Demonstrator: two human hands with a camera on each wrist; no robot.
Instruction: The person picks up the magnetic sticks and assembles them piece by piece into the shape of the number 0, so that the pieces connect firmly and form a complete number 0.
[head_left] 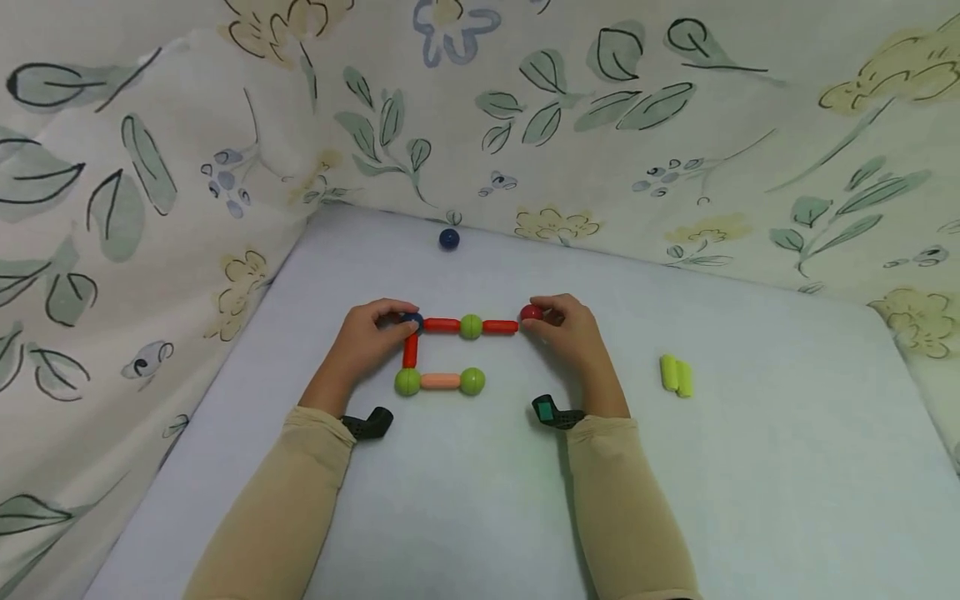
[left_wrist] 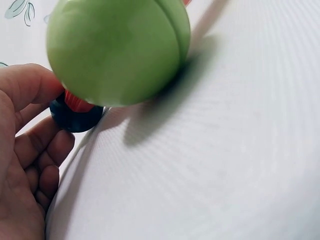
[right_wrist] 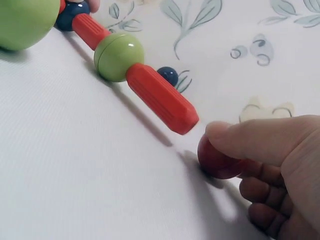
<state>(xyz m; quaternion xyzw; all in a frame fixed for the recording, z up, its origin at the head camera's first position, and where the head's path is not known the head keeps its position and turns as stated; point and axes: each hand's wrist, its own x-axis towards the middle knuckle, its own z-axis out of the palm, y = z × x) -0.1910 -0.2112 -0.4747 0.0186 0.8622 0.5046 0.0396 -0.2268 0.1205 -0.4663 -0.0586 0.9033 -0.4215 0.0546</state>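
A: How is the red ball (right_wrist: 220, 159) held?
B: It is pinched by the right hand (head_left: 572, 332), just apart from the red rod (right_wrist: 159, 98) end. The blue ball (left_wrist: 75, 116) is pinched by the left hand (head_left: 365, 337).
A: The step?
B: Joining, seemingly; the ball would need to be closed onto the rod's tip.

White table (head_left: 750, 500); rod-and-ball toy (head_left: 442, 350); blue ball (head_left: 448, 239).
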